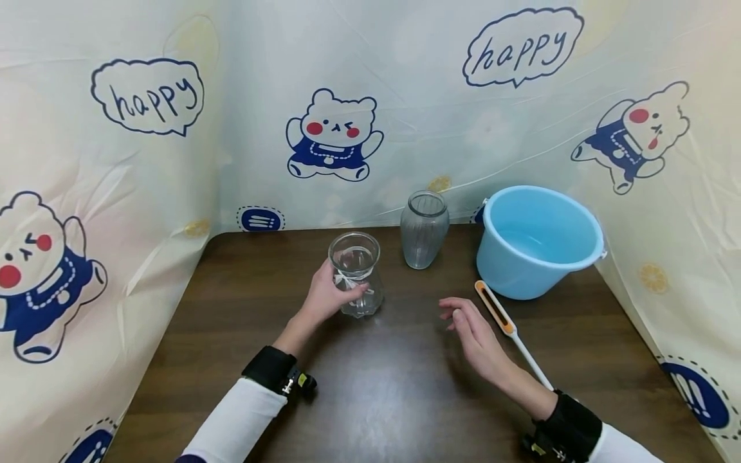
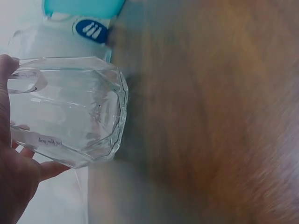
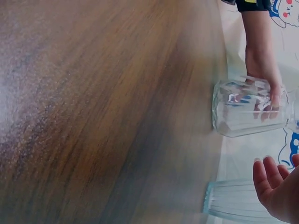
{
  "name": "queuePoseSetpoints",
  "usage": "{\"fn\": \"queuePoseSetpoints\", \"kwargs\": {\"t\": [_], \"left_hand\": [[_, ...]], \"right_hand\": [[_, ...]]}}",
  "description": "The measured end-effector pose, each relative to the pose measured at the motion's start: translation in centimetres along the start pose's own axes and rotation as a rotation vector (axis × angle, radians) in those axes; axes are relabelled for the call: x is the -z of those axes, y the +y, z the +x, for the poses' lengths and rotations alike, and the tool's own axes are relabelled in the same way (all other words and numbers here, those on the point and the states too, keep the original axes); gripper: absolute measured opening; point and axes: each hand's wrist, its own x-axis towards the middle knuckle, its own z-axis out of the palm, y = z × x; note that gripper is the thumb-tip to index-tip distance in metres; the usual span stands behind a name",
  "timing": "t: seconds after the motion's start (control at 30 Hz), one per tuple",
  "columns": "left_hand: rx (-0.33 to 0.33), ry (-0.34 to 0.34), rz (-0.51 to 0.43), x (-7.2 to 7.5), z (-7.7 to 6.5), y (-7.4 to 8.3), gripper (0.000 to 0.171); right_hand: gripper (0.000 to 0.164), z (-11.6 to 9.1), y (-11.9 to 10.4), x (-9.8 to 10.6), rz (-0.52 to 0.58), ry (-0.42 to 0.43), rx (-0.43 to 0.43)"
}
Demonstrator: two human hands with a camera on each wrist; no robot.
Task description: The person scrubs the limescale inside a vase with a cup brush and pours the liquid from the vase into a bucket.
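A clear glass vase (image 1: pixel 360 302) with a flared rim and a white ribbon at its neck stands roughly upright over the table's middle. My left hand (image 1: pixel 331 292) grips it around the neck from the left side, thumb across the front. In the left wrist view the faceted base of the vase (image 2: pixel 105 112) shows; whether it touches the table I cannot tell. My right hand (image 1: pixel 477 337) is held above the table with loosely bent fingers and holds nothing. Beside it lies a long white-handled tool (image 1: pixel 523 350) with an orange oval inset, partly hidden by the right forearm.
Behind, a ribbed greyish glass vase (image 1: pixel 424 235) stands near the table's back edge. A light blue bucket (image 1: pixel 515 267) stands at the back right. Printed cloth (image 1: pixel 405 77) hangs around the back and sides of the brown wooden table (image 1: pixel 370 399).
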Motion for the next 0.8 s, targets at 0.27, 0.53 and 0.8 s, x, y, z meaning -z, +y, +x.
{"fn": "queuePoseSetpoints", "kwargs": {"t": [0.27, 0.53, 0.8], "left_hand": [[0.046, 0.022, 0.012, 0.8, 2.7, -1.5, 0.075], [0.112, -0.005, -0.028, 1.4, 4.5, -2.2, 0.081], [0.156, -0.002, -0.025, 1.2, 6.0, -2.7, 0.083]], "right_hand": [[0.030, -0.2, 0.1, 0.1, -0.011, -0.022, -0.035], [0.030, -0.5, 0.2, 0.4, -0.039, -0.024, -0.040], [0.029, -0.8, 0.5, 0.4, -0.040, -0.015, -0.045]]}}
